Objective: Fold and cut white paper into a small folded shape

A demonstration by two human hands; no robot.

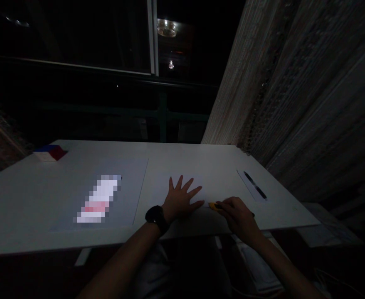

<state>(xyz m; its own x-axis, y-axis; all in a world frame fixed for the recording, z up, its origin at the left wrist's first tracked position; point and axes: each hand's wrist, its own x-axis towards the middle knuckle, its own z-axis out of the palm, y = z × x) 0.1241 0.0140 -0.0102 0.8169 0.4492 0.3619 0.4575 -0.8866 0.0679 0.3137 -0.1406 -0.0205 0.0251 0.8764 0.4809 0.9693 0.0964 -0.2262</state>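
Head view: our left hand [181,200] lies splayed on white paper [161,187] near the front of the table [185,155]; our right hand [237,216] is clamped on a yellow utility knife [214,206] beside it; paper's likely light, floppy, press flat; knife's likely light, stiff, hold by handle.

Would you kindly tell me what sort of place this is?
Probably a dim room in a home: a white table, a long curtain and a dark window are in view.
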